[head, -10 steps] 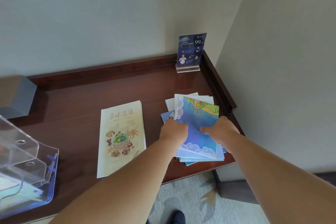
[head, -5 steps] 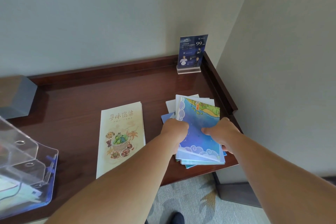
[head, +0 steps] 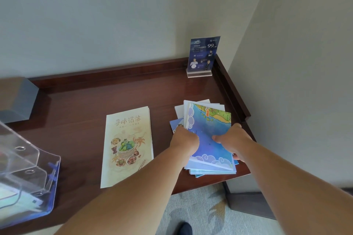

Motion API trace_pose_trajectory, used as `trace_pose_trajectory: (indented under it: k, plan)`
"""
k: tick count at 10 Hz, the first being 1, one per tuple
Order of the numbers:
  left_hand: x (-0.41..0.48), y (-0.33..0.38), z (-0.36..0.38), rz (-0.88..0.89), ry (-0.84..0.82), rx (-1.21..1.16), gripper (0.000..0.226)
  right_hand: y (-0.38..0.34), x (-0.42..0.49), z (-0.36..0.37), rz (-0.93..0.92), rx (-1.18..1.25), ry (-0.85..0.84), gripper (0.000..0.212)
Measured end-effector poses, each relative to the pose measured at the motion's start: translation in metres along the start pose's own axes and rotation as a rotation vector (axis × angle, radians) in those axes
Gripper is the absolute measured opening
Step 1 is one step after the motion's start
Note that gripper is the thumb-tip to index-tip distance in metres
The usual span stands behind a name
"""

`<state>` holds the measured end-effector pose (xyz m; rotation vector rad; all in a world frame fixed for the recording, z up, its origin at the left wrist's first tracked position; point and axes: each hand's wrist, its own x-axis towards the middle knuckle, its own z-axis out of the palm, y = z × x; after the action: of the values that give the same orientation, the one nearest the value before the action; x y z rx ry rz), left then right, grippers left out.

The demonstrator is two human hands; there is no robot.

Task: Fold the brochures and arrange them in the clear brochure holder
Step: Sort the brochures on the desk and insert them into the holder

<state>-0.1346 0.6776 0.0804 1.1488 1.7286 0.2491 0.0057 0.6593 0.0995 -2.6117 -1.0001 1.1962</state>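
Head view: little differs from the pictures half a second and a second ago. Both hands stay on the same blue brochure [head: 210, 122], which lies on top of the loose stack of brochures [head: 212, 171] at the right front corner of the wooden desk [head: 76, 112]; neither the stack nor the other papers have shifted.

The left hand [head: 184, 140] is curled over the blue brochure's left edge, knuckles toward the camera, fingers closed on the paper. The right hand [head: 232, 139] pinches the right edge, thumb lying on the printed face and fingertips [head: 236, 157] tucked beneath. The near edge of the sheet sits slightly above the ones under it.

A cream brochure [head: 127, 145] with a food drawing lies flat just left of the stack, apart from it. The clear brochure holder [head: 38, 158] stands at the far left front of the desk, well apart from both hands, with some papers in its lower pocket. A blue sign stand [head: 203, 55] is upright in the back right corner, and a grey box [head: 15, 99] sits at the back left.
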Motion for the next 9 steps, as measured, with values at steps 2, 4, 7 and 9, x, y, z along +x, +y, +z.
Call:
trace_pose_trajectory:
  k: [2,4,7,9]
  plan:
    - [-0.007,-0.012,-0.056,0.313,0.343,0.331,0.015,-0.004,-0.003,0.002,0.035,-0.072,0.040,0.071]
    - [0.010,-0.075,-0.122,0.012,0.556,0.551,0.048,-0.043,-0.037,0.019,-0.401,-0.331,0.423,0.052]
    - [0.011,-0.108,-0.132,-0.192,0.528,0.402,0.077,-0.102,-0.099,0.127,-0.507,-0.310,-0.301,0.064]
    - [0.015,-0.114,-0.147,-0.349,0.503,-0.136,0.037,-0.102,-0.098,0.118,-0.411,-0.084,-0.304,0.054]
